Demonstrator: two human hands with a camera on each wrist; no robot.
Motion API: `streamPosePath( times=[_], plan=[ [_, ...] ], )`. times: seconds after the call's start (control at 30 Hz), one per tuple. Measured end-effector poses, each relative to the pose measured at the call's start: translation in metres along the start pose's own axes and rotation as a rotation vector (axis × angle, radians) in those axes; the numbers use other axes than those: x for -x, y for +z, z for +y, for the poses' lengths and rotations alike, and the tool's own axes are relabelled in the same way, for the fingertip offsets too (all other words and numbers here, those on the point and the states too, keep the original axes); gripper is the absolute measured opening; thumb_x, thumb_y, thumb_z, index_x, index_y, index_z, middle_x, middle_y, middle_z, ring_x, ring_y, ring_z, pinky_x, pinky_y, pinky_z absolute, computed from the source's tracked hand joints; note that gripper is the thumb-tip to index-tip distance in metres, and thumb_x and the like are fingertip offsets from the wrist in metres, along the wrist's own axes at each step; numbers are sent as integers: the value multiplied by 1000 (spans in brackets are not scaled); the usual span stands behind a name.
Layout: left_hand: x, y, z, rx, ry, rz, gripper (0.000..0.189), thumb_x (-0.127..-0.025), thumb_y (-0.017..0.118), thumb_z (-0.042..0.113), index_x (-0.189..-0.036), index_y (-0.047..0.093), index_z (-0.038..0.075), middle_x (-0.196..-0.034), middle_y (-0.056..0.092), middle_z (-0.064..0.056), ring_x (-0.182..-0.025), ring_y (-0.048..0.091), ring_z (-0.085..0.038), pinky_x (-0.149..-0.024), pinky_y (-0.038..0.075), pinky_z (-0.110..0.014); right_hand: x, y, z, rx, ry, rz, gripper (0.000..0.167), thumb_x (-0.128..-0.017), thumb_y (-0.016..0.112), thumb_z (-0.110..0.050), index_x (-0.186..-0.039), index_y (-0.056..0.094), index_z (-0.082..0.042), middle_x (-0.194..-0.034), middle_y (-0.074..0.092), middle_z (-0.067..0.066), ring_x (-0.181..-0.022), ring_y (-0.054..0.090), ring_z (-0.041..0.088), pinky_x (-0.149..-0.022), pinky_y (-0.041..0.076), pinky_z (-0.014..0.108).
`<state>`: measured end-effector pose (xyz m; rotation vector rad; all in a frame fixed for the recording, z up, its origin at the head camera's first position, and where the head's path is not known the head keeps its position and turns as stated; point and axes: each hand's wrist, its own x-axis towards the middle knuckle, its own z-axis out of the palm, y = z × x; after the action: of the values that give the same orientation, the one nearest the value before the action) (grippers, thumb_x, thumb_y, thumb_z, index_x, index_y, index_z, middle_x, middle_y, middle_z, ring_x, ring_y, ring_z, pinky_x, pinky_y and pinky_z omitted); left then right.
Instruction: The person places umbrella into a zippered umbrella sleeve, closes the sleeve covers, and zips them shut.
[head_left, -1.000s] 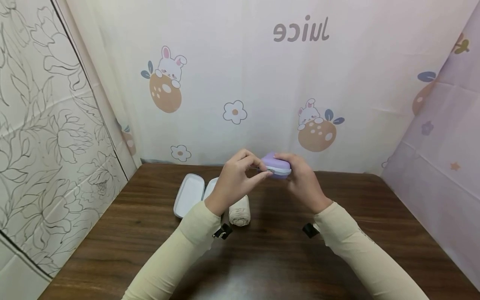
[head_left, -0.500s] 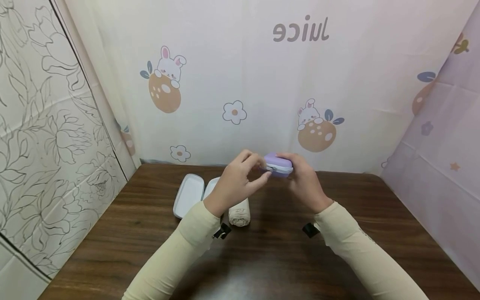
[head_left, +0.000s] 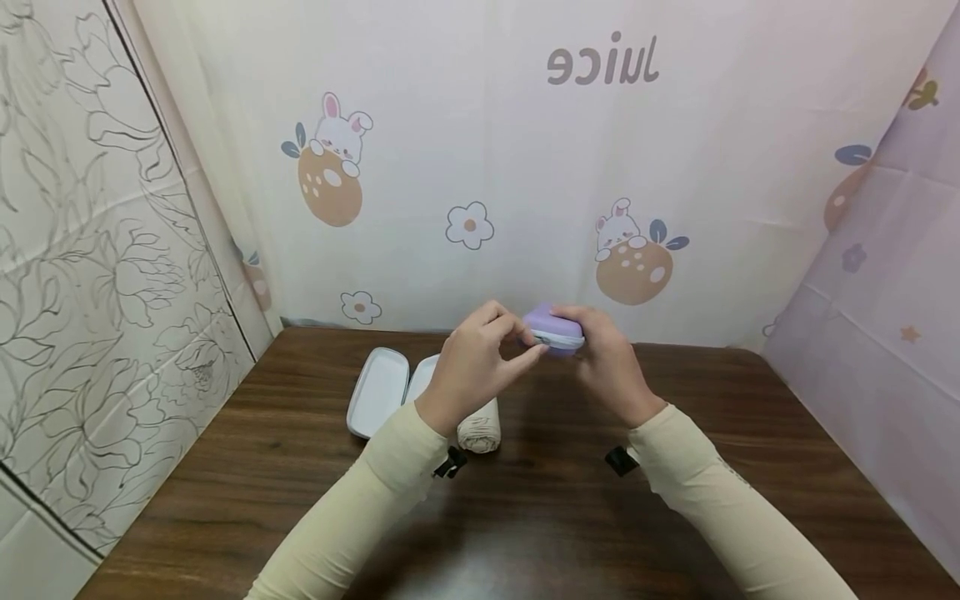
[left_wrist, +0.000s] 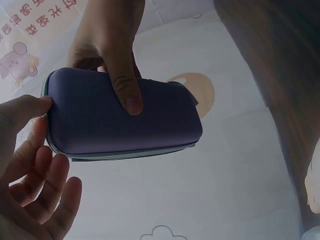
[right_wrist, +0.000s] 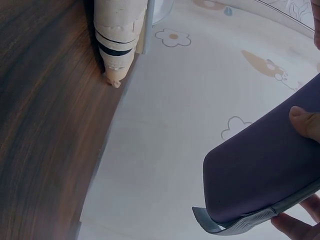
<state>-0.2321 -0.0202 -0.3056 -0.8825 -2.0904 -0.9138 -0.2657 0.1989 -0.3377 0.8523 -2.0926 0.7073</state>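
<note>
A small purple zip case (head_left: 553, 331) is held up above the far side of the bench (head_left: 540, 508). The right hand (head_left: 609, 360) grips it, fingers curled round. The left hand (head_left: 474, 367) seems to pinch its near end, perhaps the zip pull. Behind lie an open white case (head_left: 377, 390) and a beige roll (head_left: 480, 431).

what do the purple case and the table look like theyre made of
Purple case: apparently a semi-rigid shell under matte, finely woven fabric, with a grey zipper band along its seam; it keeps its shape in the right hand.
Table: dark wood or wood-look laminate, slightly glossy; grain streaks show.
</note>
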Motion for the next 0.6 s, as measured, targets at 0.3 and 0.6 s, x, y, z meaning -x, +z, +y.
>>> streamPosePath(
  times=[0.3,0.6],
  plan=[
    [-2,0,-4,94,-8,-53,8,-85,76,12,-82,69,14,-87,57,5,-79,56,-7,-72,48,-19,1,1,1,7,-1,-11,69,-68,80,22,-128,60,-5,-127,63,18,-112,59,36,-94,49,53],
    [-2,0,-8,190,1,-68,7,-95,68,15,-90,65,12,-92,54,0,-80,55,-10,-70,49,-21,1,-1,2,-5,33,-11,73,-67,74,29,-129,59,-4,-125,62,20,-111,59,37,-92,50,55]
  ],
)
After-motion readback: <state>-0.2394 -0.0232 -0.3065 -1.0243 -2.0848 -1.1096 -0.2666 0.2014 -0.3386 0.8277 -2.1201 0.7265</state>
